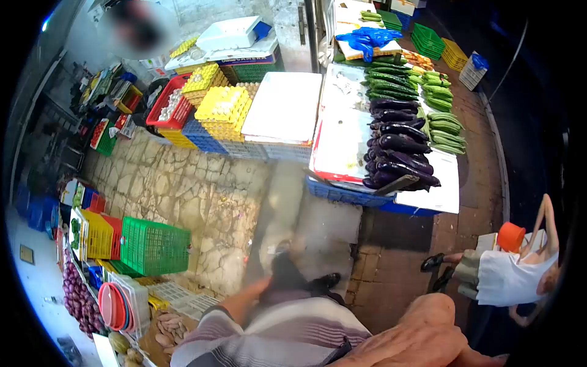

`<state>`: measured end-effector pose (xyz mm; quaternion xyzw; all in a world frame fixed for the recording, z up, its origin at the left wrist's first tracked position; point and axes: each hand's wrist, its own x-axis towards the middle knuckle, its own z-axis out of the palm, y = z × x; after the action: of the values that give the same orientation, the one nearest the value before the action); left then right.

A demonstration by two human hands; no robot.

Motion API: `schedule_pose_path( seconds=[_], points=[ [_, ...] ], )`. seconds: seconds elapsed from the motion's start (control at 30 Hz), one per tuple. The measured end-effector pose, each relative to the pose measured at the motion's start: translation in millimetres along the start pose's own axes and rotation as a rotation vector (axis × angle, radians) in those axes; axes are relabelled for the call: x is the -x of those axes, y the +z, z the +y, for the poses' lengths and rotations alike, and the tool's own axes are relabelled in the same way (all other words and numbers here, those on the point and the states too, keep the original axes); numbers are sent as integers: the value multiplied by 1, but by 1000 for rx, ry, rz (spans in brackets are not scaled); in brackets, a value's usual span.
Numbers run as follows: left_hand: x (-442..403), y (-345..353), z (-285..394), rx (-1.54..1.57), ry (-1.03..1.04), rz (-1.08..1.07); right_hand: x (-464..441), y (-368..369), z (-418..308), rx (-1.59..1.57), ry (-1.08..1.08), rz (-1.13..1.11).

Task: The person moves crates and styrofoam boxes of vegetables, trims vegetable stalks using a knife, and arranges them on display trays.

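My left hand (262,286) hangs low in front of my striped shirt (299,324), beside my dark legs. Motion smears its fingers, and nothing plain shows in it. On the right, my bent right arm (422,333) comes close to the camera; its fingers do not show. Neither hand visibly touches any goods. Ahead, a stall table (339,134) carries dark purple eggplants (397,144), green cucumbers (391,82) and pale green ridged gourds (446,131). A green plastic crate (156,246) stands to the left of my left hand.
Yellow egg trays (223,105) are stacked beside a white board (284,107). Red onions (82,296) and pinkish-brown tubers (173,327) lie lower left. Another person (520,275) in a white top stands at right near a red bucket (511,236). Stone paving (202,183) spans the middle.
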<state>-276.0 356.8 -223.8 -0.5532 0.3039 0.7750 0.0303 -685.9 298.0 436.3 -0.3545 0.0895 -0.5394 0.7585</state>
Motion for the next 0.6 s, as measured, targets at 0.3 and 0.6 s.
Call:
schedule_pose_path(
  seconds=[0.3, 0.6],
  points=[
    [50, -2, 34, 227, -147, 48, -125, -55, 76, 381, 60, -563],
    [51, -15, 66, 326, -224, -23, -114, -59, 46, 1008, -477, -555]
  ],
)
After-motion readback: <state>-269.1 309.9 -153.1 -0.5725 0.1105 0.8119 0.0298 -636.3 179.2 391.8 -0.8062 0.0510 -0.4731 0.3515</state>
